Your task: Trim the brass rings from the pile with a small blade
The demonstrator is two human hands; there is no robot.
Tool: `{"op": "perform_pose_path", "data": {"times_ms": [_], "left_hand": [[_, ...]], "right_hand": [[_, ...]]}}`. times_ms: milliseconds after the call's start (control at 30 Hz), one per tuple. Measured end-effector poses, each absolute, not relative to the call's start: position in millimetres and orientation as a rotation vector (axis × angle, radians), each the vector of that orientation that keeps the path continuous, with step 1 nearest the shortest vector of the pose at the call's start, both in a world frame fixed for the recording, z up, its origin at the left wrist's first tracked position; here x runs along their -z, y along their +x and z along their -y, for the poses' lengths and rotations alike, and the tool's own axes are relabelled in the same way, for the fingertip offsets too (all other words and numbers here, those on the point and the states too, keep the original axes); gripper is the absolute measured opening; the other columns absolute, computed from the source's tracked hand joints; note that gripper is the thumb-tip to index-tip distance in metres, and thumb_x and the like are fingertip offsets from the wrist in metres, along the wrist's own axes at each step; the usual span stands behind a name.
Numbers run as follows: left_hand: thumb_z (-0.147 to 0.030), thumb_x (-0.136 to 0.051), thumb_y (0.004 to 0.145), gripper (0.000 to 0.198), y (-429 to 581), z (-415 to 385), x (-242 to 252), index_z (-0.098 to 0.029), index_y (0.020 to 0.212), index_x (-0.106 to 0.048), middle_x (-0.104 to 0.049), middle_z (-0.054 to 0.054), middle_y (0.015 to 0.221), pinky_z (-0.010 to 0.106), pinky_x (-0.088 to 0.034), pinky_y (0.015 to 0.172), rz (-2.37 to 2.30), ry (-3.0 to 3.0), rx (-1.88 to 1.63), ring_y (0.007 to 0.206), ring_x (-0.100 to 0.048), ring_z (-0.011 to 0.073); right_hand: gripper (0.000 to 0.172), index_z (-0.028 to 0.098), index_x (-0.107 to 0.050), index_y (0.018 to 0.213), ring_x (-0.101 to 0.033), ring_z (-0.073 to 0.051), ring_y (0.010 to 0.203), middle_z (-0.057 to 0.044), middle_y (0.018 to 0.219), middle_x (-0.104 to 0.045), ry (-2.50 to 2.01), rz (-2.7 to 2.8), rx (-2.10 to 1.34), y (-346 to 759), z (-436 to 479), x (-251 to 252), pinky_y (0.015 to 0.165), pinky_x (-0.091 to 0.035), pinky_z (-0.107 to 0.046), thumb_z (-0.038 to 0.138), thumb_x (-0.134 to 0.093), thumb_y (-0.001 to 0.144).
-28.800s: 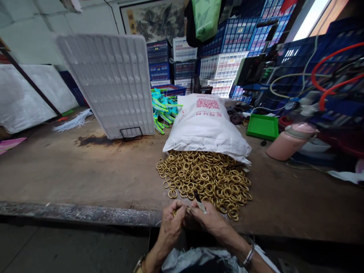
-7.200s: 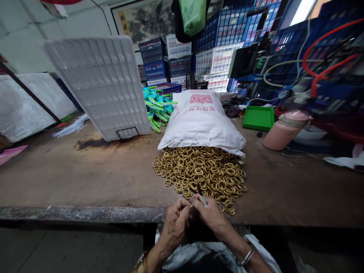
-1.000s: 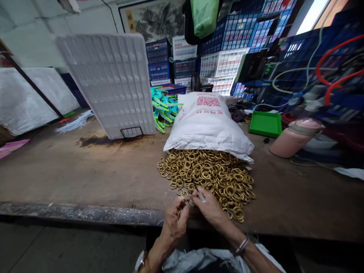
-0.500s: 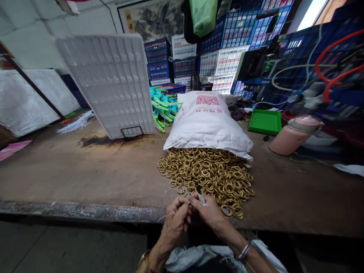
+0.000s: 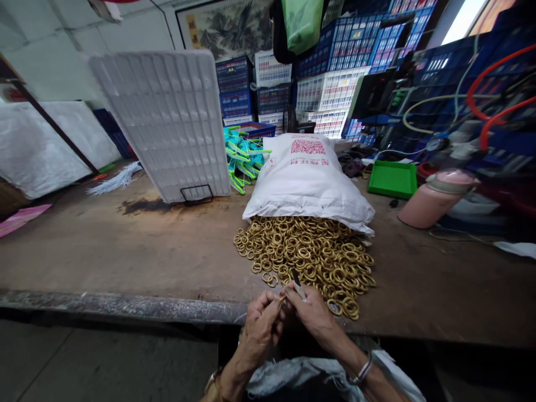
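Observation:
My left hand (image 5: 260, 322) is closed, pinching a small gold ring (image 5: 282, 298) between thumb and fingers at the table's front edge. Right beside it, my right hand (image 5: 312, 312) is closed around a slim knife (image 5: 300, 288) with a black end pointing away and a pale, flat part near the thumb. Its tip at the ring is hidden by my fingers. Just beyond both hands lies a heap of gold rings (image 5: 305, 254), spilling from the mouth of a white woven sack (image 5: 301, 181) with red print.
A pale ribbed plastic panel (image 5: 163, 123) stands upright on the wooden table (image 5: 125, 257). Turquoise and lime-green pieces (image 5: 245, 156) lie behind the sack. To the right are a green tray (image 5: 392, 180) and a pink bottle (image 5: 435, 200). Stacked crates (image 5: 326, 89) rise behind.
The view has shifted slightly. My hands stay together at the table edge, with a bit more of the ring showing between the fingertips. The heap looks the same.

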State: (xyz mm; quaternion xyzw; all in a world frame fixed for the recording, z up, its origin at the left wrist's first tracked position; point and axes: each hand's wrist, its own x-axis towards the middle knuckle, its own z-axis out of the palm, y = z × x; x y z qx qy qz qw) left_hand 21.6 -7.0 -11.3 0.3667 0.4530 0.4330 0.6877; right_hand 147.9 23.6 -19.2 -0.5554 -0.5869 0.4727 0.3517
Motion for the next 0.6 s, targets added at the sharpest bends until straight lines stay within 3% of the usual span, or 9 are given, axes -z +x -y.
{"op": "perform_pose_path", "data": {"times_ms": [100,233,400,600], "left_hand": [[-0.048,-0.051,0.073,0.032,22,8,12,-0.017,0.067,-0.042,-0.041,-0.006,0.054,0.014,-0.02,0.034,-1.041,0.821,-0.972,0.038,-0.032,0.0026],[-0.049,-0.051,0.073,0.033,22,7,12,-0.018,0.067,-0.041,-0.039,-0.008,0.048,0.015,-0.021,0.035,-1.032,0.85,-1.001,0.036,-0.029,0.0031],[-0.049,-0.054,0.07,0.034,23,6,10,-0.018,0.066,-0.042,-0.04,-0.008,0.046,0.015,-0.023,0.038,-1.07,0.882,-1.019,0.036,-0.029,0.0032],[-0.047,-0.055,0.071,0.033,23,6,14,-0.018,0.063,-0.042,-0.041,-0.007,0.046,0.016,-0.025,0.04,-1.098,0.955,-1.076,0.038,-0.032,0.0042]], "right_hand": [[0.024,0.018,-0.049,0.067,-0.044,-0.011,0.053,0.002,0.056,-0.049,-1.502,1.698,-1.025,151,-19,21,0.053,-0.034,-0.022,0.034,-0.035,0.078],[0.016,0.02,-0.049,0.07,-0.048,-0.013,0.058,0.0,0.062,-0.054,-1.528,2.001,-0.852,152,-11,22,0.055,-0.033,-0.022,0.016,-0.034,0.072],[0.031,0.019,-0.051,0.079,-0.053,-0.015,0.068,-0.003,0.073,-0.06,-1.594,2.163,-0.71,151,-7,20,0.061,-0.034,-0.022,0.004,-0.034,0.058],[0.033,0.02,-0.05,0.079,-0.053,-0.015,0.068,-0.003,0.074,-0.061,-1.615,2.193,-0.621,152,-7,25,0.06,-0.031,-0.022,0.001,-0.033,0.057]]}}
